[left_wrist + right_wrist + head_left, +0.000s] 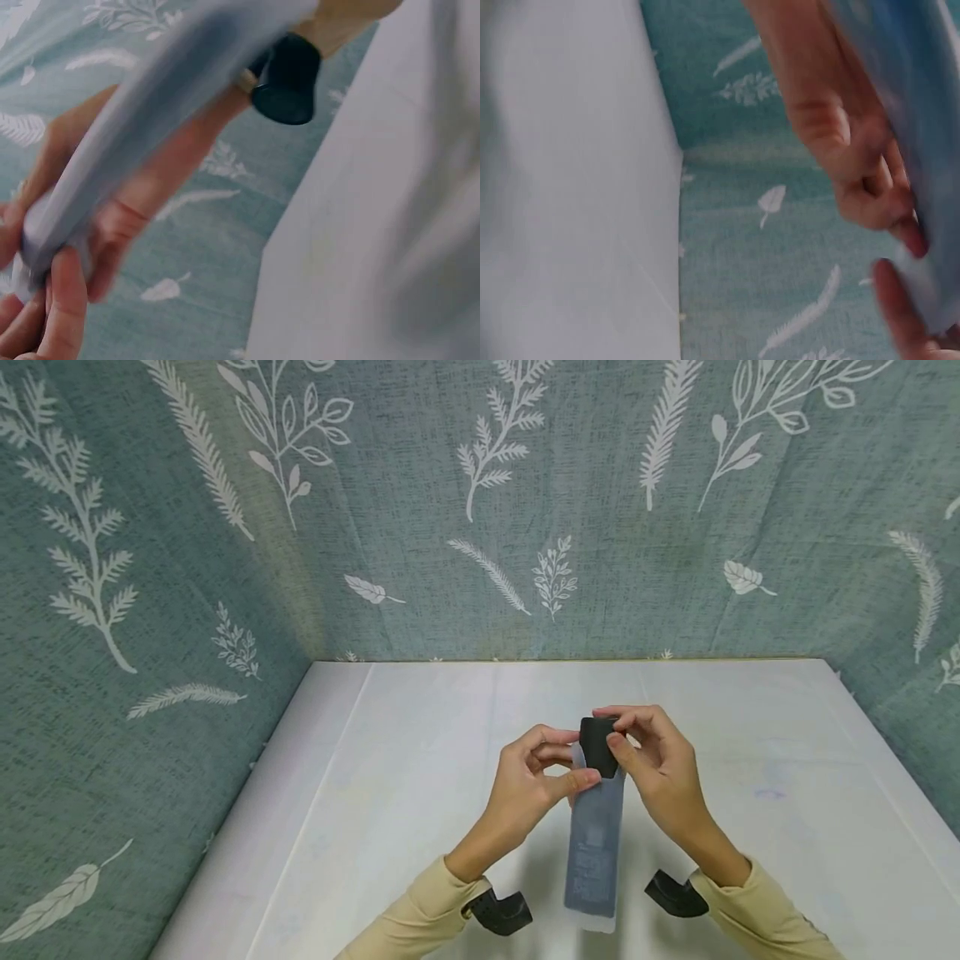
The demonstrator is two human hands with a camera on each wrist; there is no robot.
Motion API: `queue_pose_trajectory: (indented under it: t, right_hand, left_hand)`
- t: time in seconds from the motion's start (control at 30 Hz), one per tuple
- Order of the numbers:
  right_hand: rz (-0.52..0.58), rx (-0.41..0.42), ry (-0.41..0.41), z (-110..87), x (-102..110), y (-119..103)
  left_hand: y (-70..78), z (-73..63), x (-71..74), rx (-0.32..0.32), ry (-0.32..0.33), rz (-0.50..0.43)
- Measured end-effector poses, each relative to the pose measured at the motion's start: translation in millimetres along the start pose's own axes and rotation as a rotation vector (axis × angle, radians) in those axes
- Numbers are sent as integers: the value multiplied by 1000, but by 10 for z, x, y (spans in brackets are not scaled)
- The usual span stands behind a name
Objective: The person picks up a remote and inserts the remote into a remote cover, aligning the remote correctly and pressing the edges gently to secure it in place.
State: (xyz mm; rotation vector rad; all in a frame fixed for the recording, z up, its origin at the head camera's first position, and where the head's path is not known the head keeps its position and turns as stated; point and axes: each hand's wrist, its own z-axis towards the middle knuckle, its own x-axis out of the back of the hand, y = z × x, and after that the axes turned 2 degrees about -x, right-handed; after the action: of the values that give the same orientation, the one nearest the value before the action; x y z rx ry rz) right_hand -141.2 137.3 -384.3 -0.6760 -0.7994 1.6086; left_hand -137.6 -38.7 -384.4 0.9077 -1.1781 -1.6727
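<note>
A long, flat translucent sleeve [595, 860] with blue-grey contents and faint print hangs upright between the hands in the head view. At its top sits a black, smooth end piece [597, 747]. My left hand [525, 789] pinches the sleeve's upper end, its thumb across the front just below the black piece. My right hand [663, 764] pinches the black piece from the right between thumb and fingers. Blurred, the sleeve [150, 112] crosses the left wrist view. In the right wrist view the sleeve [922, 97] runs down the right edge, partly cut off.
A white table [390, 827] lies beneath the hands. Blue-green cloth with white leaf prints [420, 585] stands behind it and at both sides. Each wrist carries a black mount [501, 912] below a pale yellow sleeve cuff [442, 893].
</note>
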Motion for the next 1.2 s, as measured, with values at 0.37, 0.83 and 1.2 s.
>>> queue_pose_trajectory:
  t: [0.37,0.83,1.2]
  right_hand:
    - [65,-209,32,5,12,-76]
    - [105,-400,-30,43,-83,-51]
    - [69,-527,-167,100,-88,-48]
  left_hand:
    - [-31,17,86,-46,-107,-43]
    - [148,14,270,-382,-159,302]
    - [219,82,329,-510,-135,200]
